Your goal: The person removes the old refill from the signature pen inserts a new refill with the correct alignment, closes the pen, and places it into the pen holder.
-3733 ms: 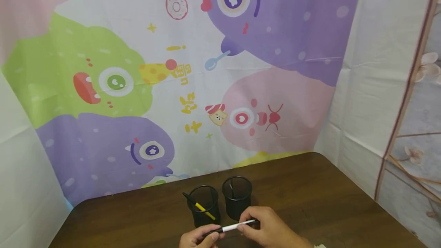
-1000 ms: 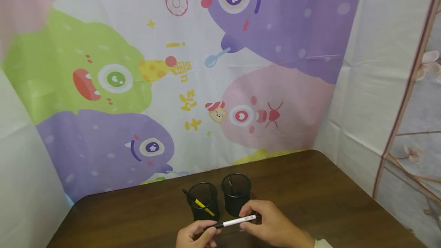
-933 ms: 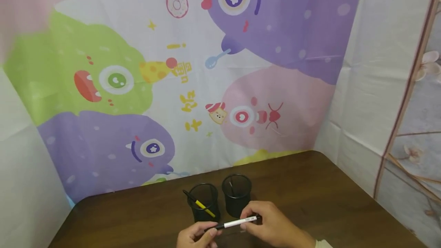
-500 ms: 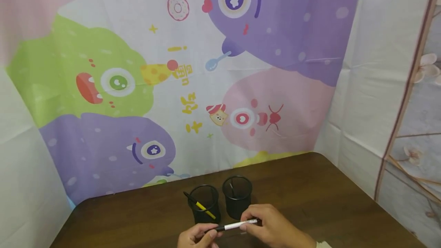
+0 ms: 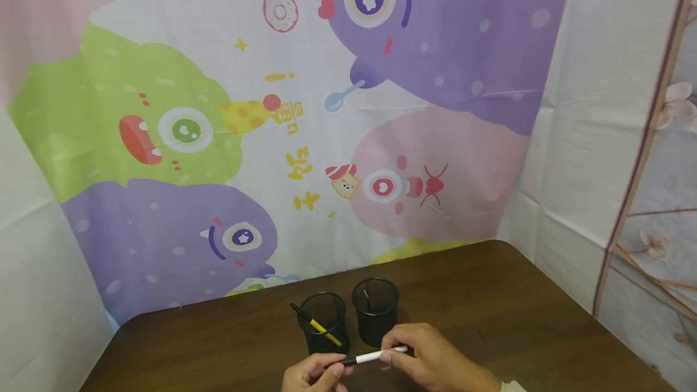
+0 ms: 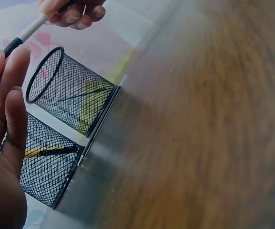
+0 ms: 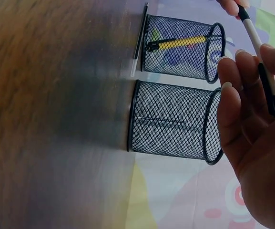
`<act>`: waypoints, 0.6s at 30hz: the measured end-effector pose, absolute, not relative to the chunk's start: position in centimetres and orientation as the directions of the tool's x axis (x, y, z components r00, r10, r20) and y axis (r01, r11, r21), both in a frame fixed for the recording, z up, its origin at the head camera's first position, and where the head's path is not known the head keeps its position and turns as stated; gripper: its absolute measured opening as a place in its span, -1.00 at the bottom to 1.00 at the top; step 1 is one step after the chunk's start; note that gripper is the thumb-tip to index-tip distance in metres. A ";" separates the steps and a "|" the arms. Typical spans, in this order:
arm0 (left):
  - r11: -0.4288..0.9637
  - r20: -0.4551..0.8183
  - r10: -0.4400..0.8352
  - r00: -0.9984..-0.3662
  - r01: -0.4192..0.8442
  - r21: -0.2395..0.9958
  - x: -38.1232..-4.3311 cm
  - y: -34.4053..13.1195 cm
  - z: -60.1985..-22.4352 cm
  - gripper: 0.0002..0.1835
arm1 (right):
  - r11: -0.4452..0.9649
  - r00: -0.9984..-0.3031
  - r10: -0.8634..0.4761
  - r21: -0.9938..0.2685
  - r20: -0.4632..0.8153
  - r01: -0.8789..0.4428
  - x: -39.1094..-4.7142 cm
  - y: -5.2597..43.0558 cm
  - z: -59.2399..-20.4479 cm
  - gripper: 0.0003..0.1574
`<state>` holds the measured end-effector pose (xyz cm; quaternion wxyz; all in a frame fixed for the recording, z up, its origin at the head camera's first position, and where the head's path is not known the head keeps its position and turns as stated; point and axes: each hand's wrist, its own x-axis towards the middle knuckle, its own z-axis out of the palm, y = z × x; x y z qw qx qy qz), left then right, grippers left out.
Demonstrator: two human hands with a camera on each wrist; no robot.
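Observation:
Both hands hold one pen (image 5: 370, 357) with a white barrel and black ends, level in front of two black mesh pen cups. My left hand (image 5: 316, 372) pinches its black grip end between thumb and fingers. At the other end, my right hand (image 5: 422, 352) pinches the barrel near the black clip (image 7: 266, 81). The left mesh cup (image 5: 323, 319) contains a yellow and black pen (image 5: 321, 326) leaning out over the rim. Inside the right mesh cup (image 5: 376, 313) stands a thin dark stick (image 7: 163, 121). In the head view the hands cover part of the right cup's front.
Another slim pen (image 7: 139, 40) lies on the table right by the cups' bases. The brown wooden table (image 5: 490, 295) reaches back to a cartoon-printed cloth (image 5: 305, 228). Pale cloth walls (image 5: 572, 107) stand at both sides.
The pen has turned about its length: dark print on the barrel a second ago is out of sight now. Both hands keep their hold and have barely shifted.

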<state>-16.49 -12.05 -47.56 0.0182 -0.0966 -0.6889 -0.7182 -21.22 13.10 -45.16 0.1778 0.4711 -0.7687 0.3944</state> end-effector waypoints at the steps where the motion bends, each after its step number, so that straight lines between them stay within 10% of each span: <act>1: -0.049 0.152 0.106 -0.983 0.148 0.988 -16.5 -12.0 -47.5 -0.68 | 0.244 -0.490 -0.584 -0.436 0.647 -0.867 -21.2 13.1 -45.1 -0.90; 18: -0.058 0.152 0.095 -0.984 0.147 0.987 -16.4 -12.0 -47.5 -0.70 | 0.276 -0.586 -0.555 -0.534 0.591 -0.799 -21.0 13.0 -45.1 -0.89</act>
